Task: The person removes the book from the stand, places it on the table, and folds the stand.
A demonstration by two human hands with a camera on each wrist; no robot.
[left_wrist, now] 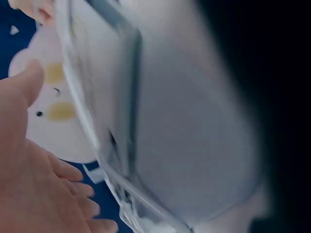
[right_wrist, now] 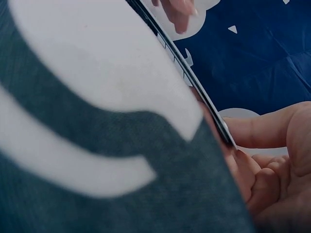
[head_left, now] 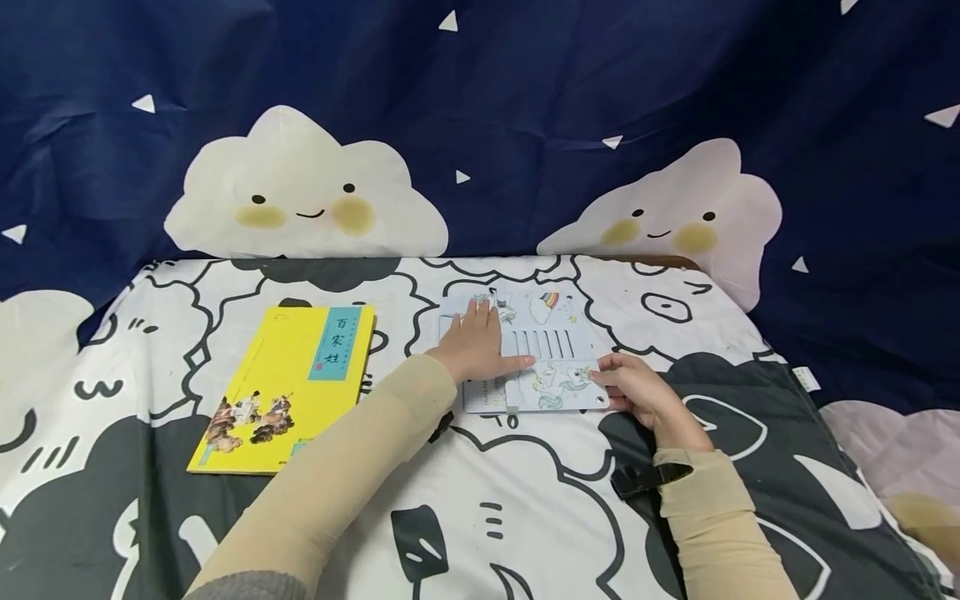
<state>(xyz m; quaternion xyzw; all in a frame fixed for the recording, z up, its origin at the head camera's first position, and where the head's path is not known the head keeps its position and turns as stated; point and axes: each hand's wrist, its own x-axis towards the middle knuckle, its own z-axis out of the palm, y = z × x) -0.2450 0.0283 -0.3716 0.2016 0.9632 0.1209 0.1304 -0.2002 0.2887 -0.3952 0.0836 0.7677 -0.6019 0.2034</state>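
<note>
On the cloth lies a flat light-blue board point(head_left: 547, 315) printed with unicorns and a rainbow, a row of slots cut across its middle; it looks like a folded book stand. My left hand point(head_left: 477, 342) rests on its left part, fingers straight and thumb stretched to the right. At the lower right corner my right hand point(head_left: 637, 390) pinches the board. The right wrist view shows the thumb point(right_wrist: 257, 131) over the thin edge and the other fingers curled beneath. In the left wrist view, the left hand point(left_wrist: 34, 184) has its fingers extended.
A yellow book point(head_left: 292, 358) with a blue title panel lies to the left, near the left forearm. A black-and-white sheep-patterned cloth point(head_left: 465, 500) covers the surface. Behind it hangs a navy curtain point(head_left: 510, 100) printed with smiling clouds.
</note>
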